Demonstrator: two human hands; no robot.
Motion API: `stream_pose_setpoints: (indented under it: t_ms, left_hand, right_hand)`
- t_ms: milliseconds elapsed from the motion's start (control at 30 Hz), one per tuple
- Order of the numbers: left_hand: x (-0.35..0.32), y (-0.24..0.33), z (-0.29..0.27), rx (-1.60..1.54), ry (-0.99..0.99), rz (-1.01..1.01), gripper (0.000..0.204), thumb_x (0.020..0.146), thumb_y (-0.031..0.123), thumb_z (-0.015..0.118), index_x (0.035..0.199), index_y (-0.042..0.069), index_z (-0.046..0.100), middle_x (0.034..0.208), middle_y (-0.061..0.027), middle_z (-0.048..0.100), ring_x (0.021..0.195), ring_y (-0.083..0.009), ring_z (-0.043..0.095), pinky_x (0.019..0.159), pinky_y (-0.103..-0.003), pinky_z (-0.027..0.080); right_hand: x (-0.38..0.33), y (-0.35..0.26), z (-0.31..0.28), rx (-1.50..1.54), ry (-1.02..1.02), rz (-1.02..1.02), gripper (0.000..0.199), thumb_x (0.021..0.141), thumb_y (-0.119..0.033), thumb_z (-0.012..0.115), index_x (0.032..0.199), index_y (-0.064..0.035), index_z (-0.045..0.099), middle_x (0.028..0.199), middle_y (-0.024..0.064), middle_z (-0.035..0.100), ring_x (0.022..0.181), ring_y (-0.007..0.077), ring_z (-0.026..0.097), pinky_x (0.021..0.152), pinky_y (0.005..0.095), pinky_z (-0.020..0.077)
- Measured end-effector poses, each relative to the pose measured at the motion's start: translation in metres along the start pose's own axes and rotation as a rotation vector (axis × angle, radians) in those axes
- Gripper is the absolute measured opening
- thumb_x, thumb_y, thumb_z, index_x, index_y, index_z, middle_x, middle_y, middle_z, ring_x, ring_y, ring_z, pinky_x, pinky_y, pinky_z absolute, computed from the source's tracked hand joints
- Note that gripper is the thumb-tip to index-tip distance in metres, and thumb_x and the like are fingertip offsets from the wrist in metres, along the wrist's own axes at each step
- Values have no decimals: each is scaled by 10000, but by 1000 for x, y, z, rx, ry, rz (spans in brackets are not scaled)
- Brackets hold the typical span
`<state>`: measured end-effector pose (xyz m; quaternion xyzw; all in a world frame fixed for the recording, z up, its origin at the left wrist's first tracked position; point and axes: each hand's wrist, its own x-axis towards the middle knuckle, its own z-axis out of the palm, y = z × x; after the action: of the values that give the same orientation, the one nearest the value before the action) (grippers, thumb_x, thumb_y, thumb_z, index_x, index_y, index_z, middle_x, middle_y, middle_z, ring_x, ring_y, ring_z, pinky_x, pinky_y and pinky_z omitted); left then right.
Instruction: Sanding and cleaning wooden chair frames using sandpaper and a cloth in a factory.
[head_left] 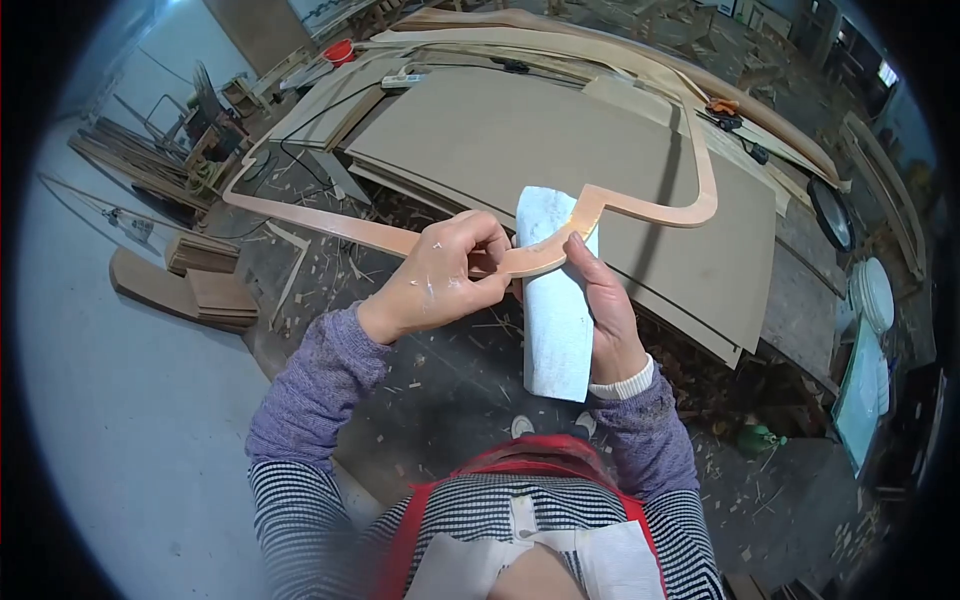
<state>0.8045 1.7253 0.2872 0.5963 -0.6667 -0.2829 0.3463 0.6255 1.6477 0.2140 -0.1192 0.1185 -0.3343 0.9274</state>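
Note:
A thin, light-brown wooden frame (660, 212) with bends and a notched corner runs across in front of me, its far ends reaching over the board stack. My left hand (435, 275) is closed on the frame left of its curved dip, thumb and fingers pinched together; pale smears mark its back. My right hand (615, 320) grips the frame from the right, thumb on top near the notch. A folded white cloth (558, 340) hangs in that same hand, passing beneath the frame. The right fingers are mostly hidden behind the cloth.
Large flat brown boards (520, 125) lie stacked just ahead. Curved wood pieces (190, 285) lean by the white wall at left. A red bucket (340, 52) stands far left, an orange-and-black tool (722, 107) far right. Wood scraps litter the floor; a green bottle (760, 438) lies right.

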Motion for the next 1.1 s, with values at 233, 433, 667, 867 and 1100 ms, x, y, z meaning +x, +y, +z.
stream_pose_setpoints:
  t_ms: [233,433,667,867,1100]
  left_hand:
    - [3,-5,4,-28,55,72,205,757,22,711,882,1,551,864,-24,574,736,-80,542,668,-222,477]
    - [9,-16,18,132,73,144,293,712,95,787,896,18,572,815,-6,559,687,-81,508,609,-236,439]
    - [-3,-49,59,103,22,-15,421,658,115,852,1003,21,631,784,22,542,673,-63,488,587,-216,415]
    - [-9,-70,87,-147,-38,-317,412,675,79,849,1031,0,659,752,28,565,642,-46,487,577,-201,419]
    - [-10,-95,110,-80,-107,-519,318,681,71,844,949,-14,695,722,29,583,651,-39,505,590,-206,433]
  right_hand:
    - [-1,0,-2,4,10,-6,412,983,-257,581,1274,17,481,1094,172,643,914,267,683,780,402,600]
    - [2,7,-26,-143,46,-13,360,989,-276,579,1236,-17,540,1055,88,655,827,176,666,724,316,570]
    - [-64,-1,-122,-358,227,90,346,991,-268,563,1223,-12,550,1017,97,667,786,180,676,664,331,578]
    - [-85,-70,-189,-361,614,-435,271,985,-186,531,1199,-30,586,1004,135,663,806,263,670,725,375,569]
    - [-100,-77,-181,-1817,135,-785,393,846,-64,589,1239,-45,598,1270,175,564,1216,353,497,976,464,416]
